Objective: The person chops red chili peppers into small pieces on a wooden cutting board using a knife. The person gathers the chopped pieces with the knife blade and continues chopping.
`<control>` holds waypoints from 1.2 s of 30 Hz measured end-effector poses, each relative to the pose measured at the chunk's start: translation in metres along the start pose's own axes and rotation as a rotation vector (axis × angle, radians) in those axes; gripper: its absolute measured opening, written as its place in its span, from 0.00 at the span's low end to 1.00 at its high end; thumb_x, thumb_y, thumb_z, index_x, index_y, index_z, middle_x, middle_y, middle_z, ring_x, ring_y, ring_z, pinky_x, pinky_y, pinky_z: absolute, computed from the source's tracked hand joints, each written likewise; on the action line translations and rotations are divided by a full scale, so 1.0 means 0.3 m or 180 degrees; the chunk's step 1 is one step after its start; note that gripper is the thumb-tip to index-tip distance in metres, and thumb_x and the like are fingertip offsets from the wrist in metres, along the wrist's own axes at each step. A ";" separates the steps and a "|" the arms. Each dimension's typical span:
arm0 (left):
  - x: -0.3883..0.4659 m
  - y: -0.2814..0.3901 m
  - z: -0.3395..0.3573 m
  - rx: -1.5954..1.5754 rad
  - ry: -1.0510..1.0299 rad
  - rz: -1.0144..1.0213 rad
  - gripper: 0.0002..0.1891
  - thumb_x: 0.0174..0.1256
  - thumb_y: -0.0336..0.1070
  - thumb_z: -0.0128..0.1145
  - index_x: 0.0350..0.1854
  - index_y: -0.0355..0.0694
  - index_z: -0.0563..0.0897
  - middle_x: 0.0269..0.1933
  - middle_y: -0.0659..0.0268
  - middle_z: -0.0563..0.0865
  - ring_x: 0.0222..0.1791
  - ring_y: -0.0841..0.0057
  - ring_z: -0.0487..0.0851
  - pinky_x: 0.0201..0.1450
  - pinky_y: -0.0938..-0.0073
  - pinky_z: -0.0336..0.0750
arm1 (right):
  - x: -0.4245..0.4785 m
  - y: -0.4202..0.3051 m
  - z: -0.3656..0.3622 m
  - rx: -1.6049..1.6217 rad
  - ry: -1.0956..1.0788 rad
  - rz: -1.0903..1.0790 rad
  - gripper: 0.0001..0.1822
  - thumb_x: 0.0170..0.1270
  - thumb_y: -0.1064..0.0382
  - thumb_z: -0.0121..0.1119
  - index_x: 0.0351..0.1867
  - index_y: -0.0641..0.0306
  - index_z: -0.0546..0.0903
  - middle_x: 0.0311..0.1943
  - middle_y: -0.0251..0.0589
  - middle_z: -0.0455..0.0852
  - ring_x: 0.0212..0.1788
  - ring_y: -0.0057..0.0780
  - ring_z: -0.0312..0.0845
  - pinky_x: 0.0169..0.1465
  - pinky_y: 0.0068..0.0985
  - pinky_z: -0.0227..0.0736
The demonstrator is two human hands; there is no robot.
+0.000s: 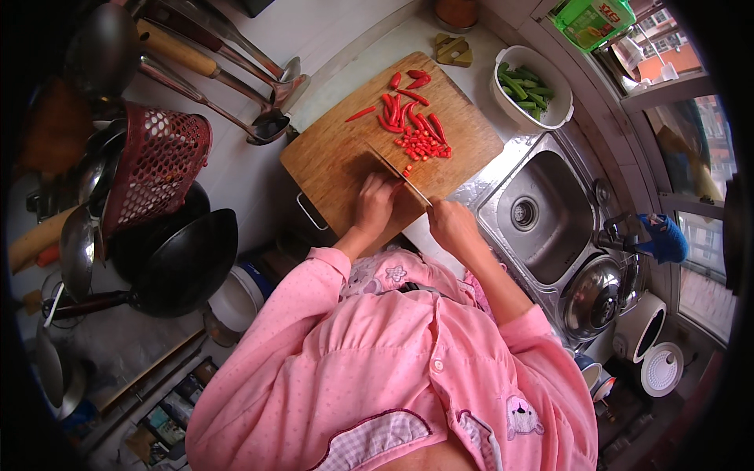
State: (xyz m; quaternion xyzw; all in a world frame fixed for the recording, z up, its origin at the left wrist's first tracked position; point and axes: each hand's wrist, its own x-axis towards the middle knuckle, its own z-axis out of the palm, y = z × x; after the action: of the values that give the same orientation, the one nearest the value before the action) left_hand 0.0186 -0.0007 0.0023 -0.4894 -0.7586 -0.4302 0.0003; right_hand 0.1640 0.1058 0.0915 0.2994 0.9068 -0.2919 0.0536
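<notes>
On a wooden cutting board my right hand grips a kitchen knife, whose blade is seen nearly edge-on. My left hand rests on the board at the left side of the blade, fingers curled and bent toward it. Whatever may lie under those fingertips is hidden. Just right of the blade lie a few cut bits of red chili. Farther up is a heap of chopped red chili, with several whole red chilies behind it. One slim chili lies apart on the left.
A stainless steel sink adjoins the board's right side. Behind it stands a white basin of cut green vegetables. Ladles hang at upper left, above a red perforated basket and a black wok.
</notes>
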 end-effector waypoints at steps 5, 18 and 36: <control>-0.004 -0.008 -0.011 0.0102 -0.0161 -0.0012 0.11 0.55 0.21 0.56 0.40 0.36 0.85 0.41 0.58 0.84 0.42 0.57 0.80 0.45 0.61 0.78 | 0.051 -0.006 0.026 0.0086 0.0031 0.0155 0.07 0.57 0.67 0.51 0.33 0.65 0.80 0.27 0.62 0.83 0.33 0.62 0.82 0.38 0.51 0.77; -0.008 -0.011 -0.009 -0.0042 0.0076 -0.0044 0.08 0.55 0.24 0.63 0.38 0.40 0.86 0.36 0.59 0.83 0.38 0.58 0.81 0.40 0.61 0.78 | -0.038 -0.005 -0.015 0.0018 0.0109 -0.0077 0.08 0.64 0.65 0.49 0.32 0.66 0.78 0.25 0.62 0.83 0.29 0.61 0.81 0.32 0.52 0.74; -0.013 -0.003 -0.020 0.0073 -0.0003 -0.0039 0.10 0.54 0.25 0.63 0.40 0.40 0.88 0.36 0.59 0.82 0.38 0.59 0.80 0.41 0.62 0.77 | -0.003 -0.016 -0.012 0.0049 -0.0039 0.0125 0.09 0.63 0.62 0.53 0.33 0.65 0.81 0.28 0.61 0.84 0.32 0.60 0.82 0.37 0.50 0.76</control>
State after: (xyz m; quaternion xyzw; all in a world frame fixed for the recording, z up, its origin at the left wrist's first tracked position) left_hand 0.0174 -0.0077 0.0037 -0.4849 -0.7664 -0.4212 0.0029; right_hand 0.1623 0.1041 0.0972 0.3158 0.8981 -0.2996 0.0626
